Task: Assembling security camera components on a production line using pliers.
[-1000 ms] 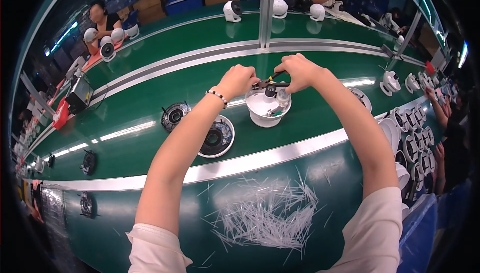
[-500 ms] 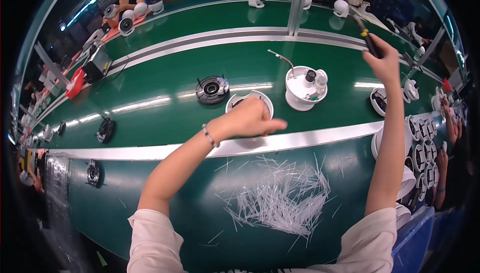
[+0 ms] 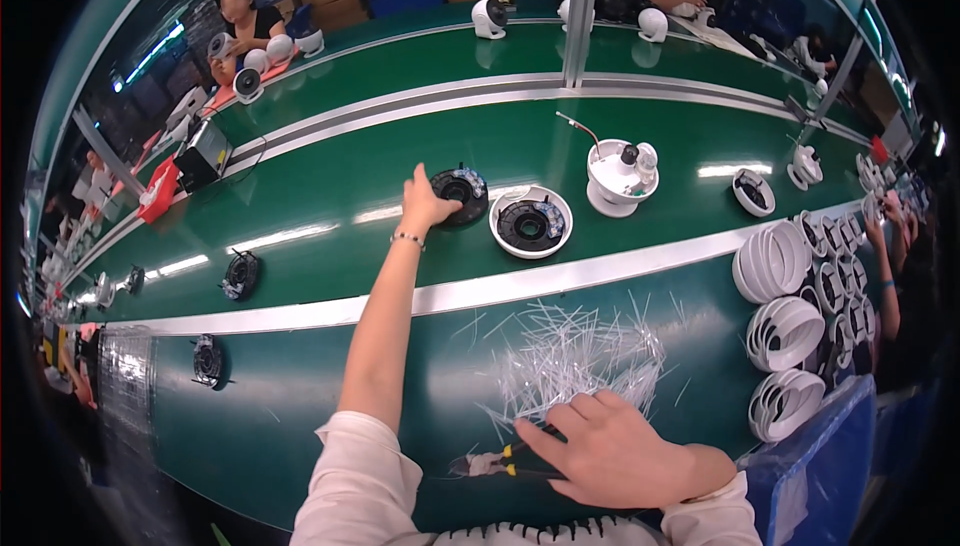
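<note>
Lying at L hand (image 3: 427, 204): blk ring (image 3: 469, 187) | pliers (image 3: 488, 464): partly under R hand (image 3: 620, 456)

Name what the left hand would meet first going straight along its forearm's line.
The left hand would probably meet the black round part at its thumb; contact is unclear. Beyond: green belt, then silver rail.

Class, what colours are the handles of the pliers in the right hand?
The handles are black and yellow, best seen in the head view.
</note>
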Tool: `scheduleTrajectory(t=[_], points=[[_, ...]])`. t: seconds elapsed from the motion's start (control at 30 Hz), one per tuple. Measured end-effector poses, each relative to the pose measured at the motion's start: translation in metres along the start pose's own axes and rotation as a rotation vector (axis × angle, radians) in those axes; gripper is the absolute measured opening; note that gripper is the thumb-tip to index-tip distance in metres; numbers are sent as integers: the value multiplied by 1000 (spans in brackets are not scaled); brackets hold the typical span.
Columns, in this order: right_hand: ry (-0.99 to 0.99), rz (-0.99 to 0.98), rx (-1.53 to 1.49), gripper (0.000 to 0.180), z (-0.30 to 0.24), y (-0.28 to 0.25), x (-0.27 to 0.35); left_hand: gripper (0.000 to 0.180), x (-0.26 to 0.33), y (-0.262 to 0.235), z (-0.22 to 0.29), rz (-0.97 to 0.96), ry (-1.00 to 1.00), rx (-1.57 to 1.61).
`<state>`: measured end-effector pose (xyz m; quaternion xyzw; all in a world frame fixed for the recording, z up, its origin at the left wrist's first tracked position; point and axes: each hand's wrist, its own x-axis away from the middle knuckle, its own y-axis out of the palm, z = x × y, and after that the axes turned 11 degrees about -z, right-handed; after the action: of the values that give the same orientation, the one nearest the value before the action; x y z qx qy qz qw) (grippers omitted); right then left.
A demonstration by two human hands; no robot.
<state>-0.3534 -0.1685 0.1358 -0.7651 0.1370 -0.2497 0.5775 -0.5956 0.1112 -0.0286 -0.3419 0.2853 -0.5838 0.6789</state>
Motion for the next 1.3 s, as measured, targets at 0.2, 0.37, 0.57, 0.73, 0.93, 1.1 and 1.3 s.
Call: scheduleTrajectory(t=[0.2, 0.37, 0.57, 0.73, 0.93, 1.1, 1.3], points=[[-47, -12, -129, 54, -35, 57, -4, 59, 30, 25, -23, -50, -156, 990], [-74, 15, -248, 51, -67, 107, -10, 34, 91, -24, 2, -265, -113, 1275], [20, 195, -355, 57, -70, 155, -17, 17, 148, -42, 12, -442, -50, 1825], [-4, 530, -380, 53, -40, 148, 3, 35, 166, -67, 6, -715, 67, 2023], [1090, 1075, 226, 22, 59, 76, 133, 34, 163, -78, -20, -807, 78, 2063], [1804, 935, 311, 41, 80, 78, 224, 33, 165, -78, -9, -832, 62, 2095], [1984, 817, 197, 15, 127, 99, 245, 31, 167, -78, -4, -872, 47, 2155]])
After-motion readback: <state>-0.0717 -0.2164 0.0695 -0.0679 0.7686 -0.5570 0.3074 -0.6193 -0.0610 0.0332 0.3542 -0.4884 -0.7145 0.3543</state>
